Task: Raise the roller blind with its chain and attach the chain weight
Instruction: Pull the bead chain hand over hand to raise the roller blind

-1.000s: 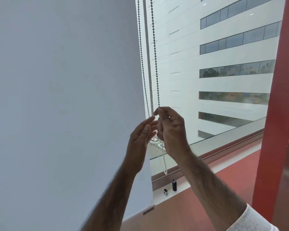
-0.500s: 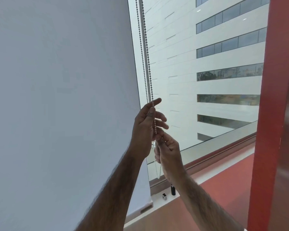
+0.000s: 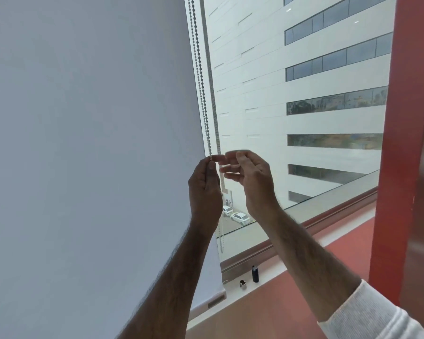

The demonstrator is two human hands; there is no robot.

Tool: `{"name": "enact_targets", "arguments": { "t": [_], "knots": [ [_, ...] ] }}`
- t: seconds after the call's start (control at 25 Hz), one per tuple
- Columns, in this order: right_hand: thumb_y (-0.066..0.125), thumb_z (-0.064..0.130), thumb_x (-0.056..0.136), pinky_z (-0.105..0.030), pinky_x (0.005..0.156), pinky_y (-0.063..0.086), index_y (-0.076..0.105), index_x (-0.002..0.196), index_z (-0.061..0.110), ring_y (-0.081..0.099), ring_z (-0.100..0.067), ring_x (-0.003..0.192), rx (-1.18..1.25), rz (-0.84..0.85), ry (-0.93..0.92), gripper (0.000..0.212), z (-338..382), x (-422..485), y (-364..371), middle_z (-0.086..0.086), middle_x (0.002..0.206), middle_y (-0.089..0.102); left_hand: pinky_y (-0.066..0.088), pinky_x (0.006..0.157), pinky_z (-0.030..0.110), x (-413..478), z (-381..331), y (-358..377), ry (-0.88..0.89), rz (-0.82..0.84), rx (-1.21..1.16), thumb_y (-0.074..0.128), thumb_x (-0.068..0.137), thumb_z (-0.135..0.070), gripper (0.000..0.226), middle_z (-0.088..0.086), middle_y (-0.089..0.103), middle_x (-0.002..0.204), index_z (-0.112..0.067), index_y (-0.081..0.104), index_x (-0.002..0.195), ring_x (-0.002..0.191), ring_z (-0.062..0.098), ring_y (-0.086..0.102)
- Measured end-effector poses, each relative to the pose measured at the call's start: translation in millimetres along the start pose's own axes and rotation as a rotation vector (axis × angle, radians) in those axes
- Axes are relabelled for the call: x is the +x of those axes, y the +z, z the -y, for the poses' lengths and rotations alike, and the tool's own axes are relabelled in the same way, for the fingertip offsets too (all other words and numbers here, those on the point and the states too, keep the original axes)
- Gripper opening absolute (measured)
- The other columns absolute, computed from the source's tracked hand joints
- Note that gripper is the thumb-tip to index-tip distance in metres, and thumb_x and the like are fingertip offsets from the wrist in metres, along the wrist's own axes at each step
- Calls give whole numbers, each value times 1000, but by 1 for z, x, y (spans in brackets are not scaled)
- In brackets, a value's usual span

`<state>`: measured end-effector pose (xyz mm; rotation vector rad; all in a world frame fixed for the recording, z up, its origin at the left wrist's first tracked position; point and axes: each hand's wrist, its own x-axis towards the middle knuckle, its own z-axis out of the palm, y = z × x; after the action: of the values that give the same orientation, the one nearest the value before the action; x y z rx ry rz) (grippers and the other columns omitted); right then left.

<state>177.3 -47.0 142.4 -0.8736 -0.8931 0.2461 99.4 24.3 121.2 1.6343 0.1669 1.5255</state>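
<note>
White blind [image 3: 83, 143] fabric is seen lowered over the left side of the window [image 3: 255, 94], its bottom bar close above the sill [image 3: 291, 263]. Red column [image 3: 406, 143] is seen at the right edge. Bead chain [image 3: 201, 81] is hung in two strands just beside the blind's right edge, and its loop is left dangling above the sill. Left hand [image 3: 205, 192] is raised with the chain pinched between thumb and forefinger at the top of the fist. Right hand [image 3: 252, 182] is held just beside it, fingers half curled, spread and blurred; nothing is seen gripped in it. Black cylinder [image 3: 255, 274] is stood upright on the sill, with a small pale piece [image 3: 242, 284] near it.
</note>
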Motion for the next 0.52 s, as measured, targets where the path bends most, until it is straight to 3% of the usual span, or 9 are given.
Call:
{"name": "enact_targets", "arguments": {
  "t": [0.04,0.12,0.28,0.36,0.44,0.52],
  "knots": [
    [42,13,108,-37,78,61,68,109,-4,73,-32,86,32,29,2,31,8,7,4,-25,103,75,50,66,32,-7,4,-1,7,9,10,41,110,-17,31,9,72,87,-13,72,112,71,21,62],
    [41,14,108,-37,70,58,65,114,-7,70,-33,85,97,97,50,32,19,13,15,-28,104,74,49,66,33,-22,11,-3,-4,28,55,42,109,-18,30,10,69,82,-15,71,108,70,21,60],
    [41,17,108,-31,67,54,64,117,-1,70,-29,78,91,234,127,31,18,2,29,-17,96,76,49,68,24,-50,25,-9,-49,38,137,42,110,-9,39,-11,70,79,-36,68,100,72,6,59],
    [41,15,108,-26,59,52,64,119,-1,66,-24,64,114,251,140,30,14,-2,30,-15,86,74,44,63,23,-55,27,-13,-78,55,147,41,110,-10,38,-16,65,72,-34,67,95,67,5,55],
    [43,14,108,-21,46,41,65,116,1,53,-17,48,135,239,123,27,12,-4,32,-8,69,64,39,60,30,-55,27,-15,-72,80,136,41,110,-13,32,-9,57,68,-21,65,90,64,13,48],
    [47,15,107,-20,39,23,67,106,7,31,-11,39,149,212,78,22,11,-2,33,0,54,44,34,58,36,-54,25,-13,-105,116,106,42,110,-15,31,14,46,66,-4,57,86,62,17,41]
  ]
}}
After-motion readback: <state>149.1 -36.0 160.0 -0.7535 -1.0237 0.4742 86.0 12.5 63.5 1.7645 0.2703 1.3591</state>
